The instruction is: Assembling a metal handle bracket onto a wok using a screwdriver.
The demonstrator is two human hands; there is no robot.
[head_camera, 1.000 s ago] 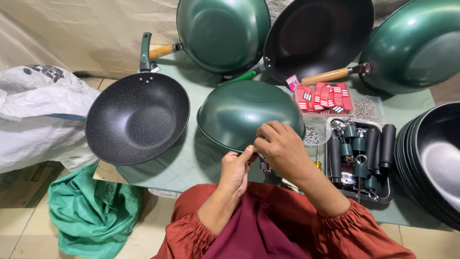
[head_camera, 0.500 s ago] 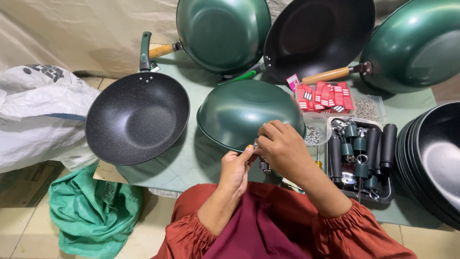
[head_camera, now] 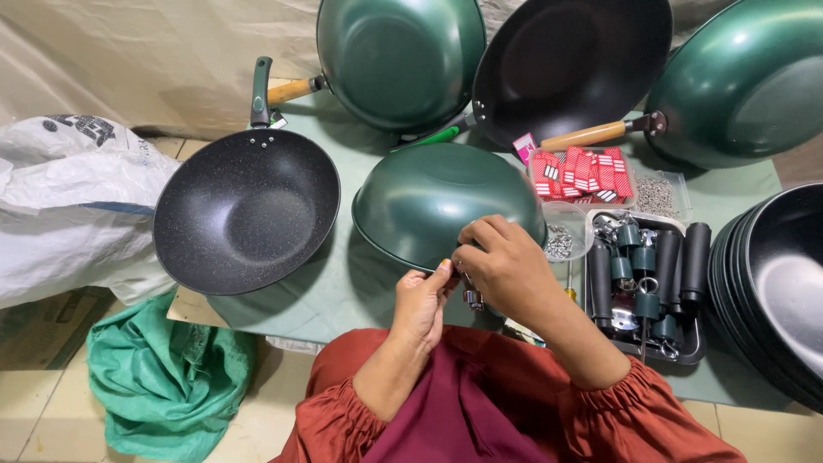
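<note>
Hands at upturned green metal wok (head_camera: 433, 201), near counter (head_camera: 343, 291) edge.
Left hand (head_camera: 422, 302) and right hand (head_camera: 506, 266) pinch a small metal fitting (head_camera: 471, 297) at the wok's rim; both grips closed on it.

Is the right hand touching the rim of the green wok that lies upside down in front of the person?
Touching. In the head view the right hand lies on the near rim of the upturned green wok, its fingers curled over the edge with no gap visible.
</note>
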